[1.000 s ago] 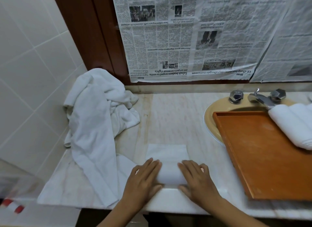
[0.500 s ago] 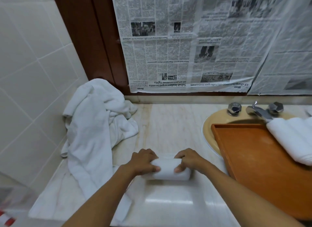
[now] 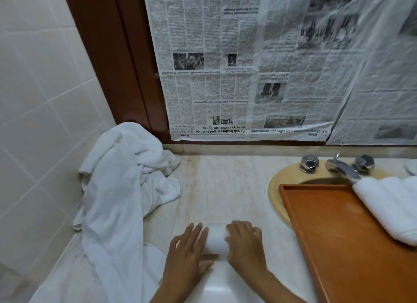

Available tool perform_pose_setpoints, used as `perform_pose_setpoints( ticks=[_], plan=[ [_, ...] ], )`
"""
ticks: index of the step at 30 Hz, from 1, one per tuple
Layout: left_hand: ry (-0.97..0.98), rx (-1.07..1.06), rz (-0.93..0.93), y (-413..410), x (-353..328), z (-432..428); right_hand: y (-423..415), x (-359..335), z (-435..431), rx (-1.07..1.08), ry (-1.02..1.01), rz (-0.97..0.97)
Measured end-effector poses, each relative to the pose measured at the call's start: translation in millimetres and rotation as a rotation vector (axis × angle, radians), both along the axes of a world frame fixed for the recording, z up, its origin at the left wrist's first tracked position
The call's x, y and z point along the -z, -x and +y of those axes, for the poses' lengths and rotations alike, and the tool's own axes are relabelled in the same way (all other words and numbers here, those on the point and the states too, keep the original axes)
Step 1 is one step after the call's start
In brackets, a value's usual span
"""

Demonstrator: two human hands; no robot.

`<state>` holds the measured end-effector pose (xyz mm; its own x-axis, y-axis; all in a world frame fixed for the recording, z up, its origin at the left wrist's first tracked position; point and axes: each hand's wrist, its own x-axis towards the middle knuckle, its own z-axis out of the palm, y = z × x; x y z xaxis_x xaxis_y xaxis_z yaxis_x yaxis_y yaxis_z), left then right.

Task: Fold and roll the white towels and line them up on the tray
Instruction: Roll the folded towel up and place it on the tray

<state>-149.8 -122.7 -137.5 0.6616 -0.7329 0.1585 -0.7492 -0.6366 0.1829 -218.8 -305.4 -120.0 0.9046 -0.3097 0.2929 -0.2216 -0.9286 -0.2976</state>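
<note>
On the marble counter [image 3: 225,190], near its front edge, the rolled towel [image 3: 215,238] lies between both hands. The left hand [image 3: 188,250] presses it with straight fingers, and the right hand [image 3: 244,246] bends its fingers over the right end. The roll looks light, soft and springy, so it may unroll; holding it around the middle seems best. The wooden tray [image 3: 338,235], holding finished rolls [image 3: 388,208], sits over the sink [image 3: 274,190]. Loose towels [image 3: 121,190] lean against the tiled wall [image 3: 33,99].

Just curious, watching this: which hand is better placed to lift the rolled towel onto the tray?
Probably the right hand. It rests on the end of the rolled towel nearest the tray; the left hand sits on the far end.
</note>
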Motion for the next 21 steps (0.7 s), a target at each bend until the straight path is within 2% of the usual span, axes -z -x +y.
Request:
perform_pose_setpoints(
  ticks=[2,7,10,14,17,21],
  plan=[
    [-0.026,0.006,0.031,1,-1,-1,13,16,8,-0.095,0.124,0.030],
    [-0.042,-0.015,0.049,-9,-3,-12,4,17,1,-0.154,0.208,0.227],
    [-0.069,-0.026,0.070,-20,-2,-20,-11,13,-3,-0.169,0.205,0.234],
    [-0.080,-0.038,0.196,-45,-8,-33,-37,6,-17,-0.191,0.230,0.202],
    [-0.066,-0.033,0.248,-65,-8,-41,-57,-1,-27,-0.189,0.220,0.334],
    [-0.080,-0.011,0.224,-86,-15,-48,-81,-16,-35,-0.229,0.188,0.523]
  ],
)
